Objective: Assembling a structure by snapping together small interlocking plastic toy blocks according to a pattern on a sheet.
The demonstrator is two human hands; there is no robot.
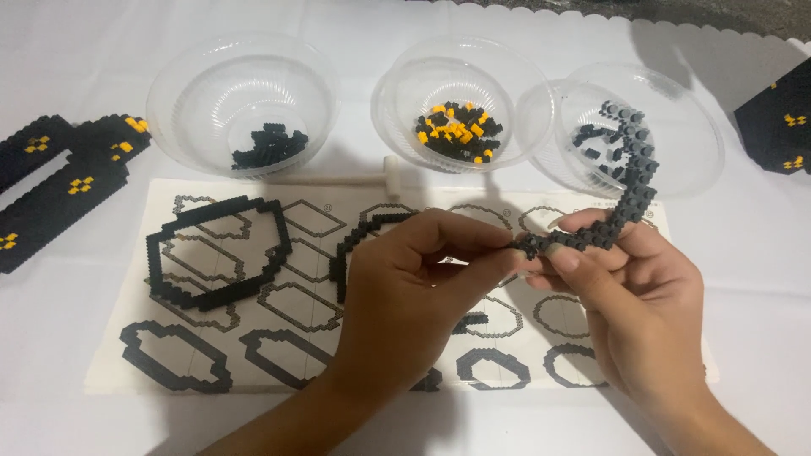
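My right hand [629,291] holds a curved strip of small dark grey bricks [629,181] that arcs up in front of the right bowl. My left hand [405,287] pinches the strip's lower end with thumb and fingertips, touching the right hand's fingers. Both hands hover above a printed instruction sheet [152,338] with ring outlines. A finished black brick ring [215,253] lies on the sheet at the left. A second black ring [351,249] is partly hidden under my left hand.
Three clear plastic bowls stand behind the sheet: left bowl [211,72] with black bricks, middle bowl [460,63] with black and orange bricks, right bowl [684,118] with grey bricks. A small white tool [355,179] lies between them. Black-and-orange built panels sit at far left [59,181] and far right [781,118].
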